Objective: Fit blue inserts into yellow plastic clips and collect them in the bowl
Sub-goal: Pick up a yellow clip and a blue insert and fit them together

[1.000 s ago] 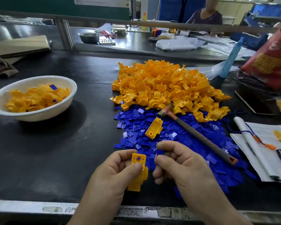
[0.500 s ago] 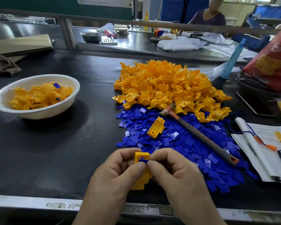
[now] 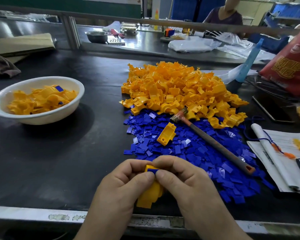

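Note:
My left hand (image 3: 121, 189) grips a yellow clip (image 3: 150, 194) near the table's front edge. My right hand (image 3: 184, 181) meets it thumb to thumb and presses a blue insert (image 3: 152, 170) onto the clip's top. Behind my hands lies a spread of loose blue inserts (image 3: 197, 153), with one lone yellow clip (image 3: 166, 134) lying on it. A big heap of yellow clips (image 3: 177, 89) rises further back. The white bowl (image 3: 47, 116) at the left holds several yellow clips, some showing blue inserts.
A small hammer (image 3: 213, 141) lies diagonally across the blue inserts. Papers with a pen (image 3: 282, 153) sit at the right, a red bag (image 3: 289, 66) and blue bottle (image 3: 249, 61) behind them. Cardboard and a rag lie far left. A person sits beyond the rail.
A second ago my hands were apart, the left showing the clip's bare top. They have come together, and the blue insert now sits on the clip under both thumbs.

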Demonstrator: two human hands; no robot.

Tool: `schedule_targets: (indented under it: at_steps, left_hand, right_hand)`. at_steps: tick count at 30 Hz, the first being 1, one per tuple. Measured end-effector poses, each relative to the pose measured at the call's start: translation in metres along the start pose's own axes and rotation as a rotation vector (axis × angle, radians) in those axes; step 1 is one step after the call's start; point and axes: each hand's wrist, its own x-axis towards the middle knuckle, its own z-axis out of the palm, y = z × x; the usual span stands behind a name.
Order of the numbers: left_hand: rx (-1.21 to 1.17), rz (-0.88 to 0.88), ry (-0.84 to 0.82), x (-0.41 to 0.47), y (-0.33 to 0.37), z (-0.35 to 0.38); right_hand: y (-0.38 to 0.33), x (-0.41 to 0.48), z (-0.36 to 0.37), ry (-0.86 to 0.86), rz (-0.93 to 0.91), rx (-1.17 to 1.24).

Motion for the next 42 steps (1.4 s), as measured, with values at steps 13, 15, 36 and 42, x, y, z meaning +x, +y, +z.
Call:
schedule_targets:
  at_steps: [13, 15, 36, 42]
  left_hand:
    - [-0.054, -0.045, -0.023, -0.001, -0.003, 0.000]
    - [-0.062, -0.050, -0.023, -0.001, -0.003, 0.000]
    - [0.153, -0.011, 0.109, 0.001, 0.009, -0.020]
    - [0.627, -0.012, 0.318, 0.019, 0.006, -0.068]
  right_hand:
    - [0.004, -0.002, 0.000, 0.029, 0.038, 0.086]
    - [0.003, -0.003, 0.001, 0.024, 0.035, 0.103]
    - [-0.001, -0.006, -0.010, 0.045, -0.098, -0.422]
    - [0.024, 0.008, -0.091, 0.437, 0.006, -1.214]
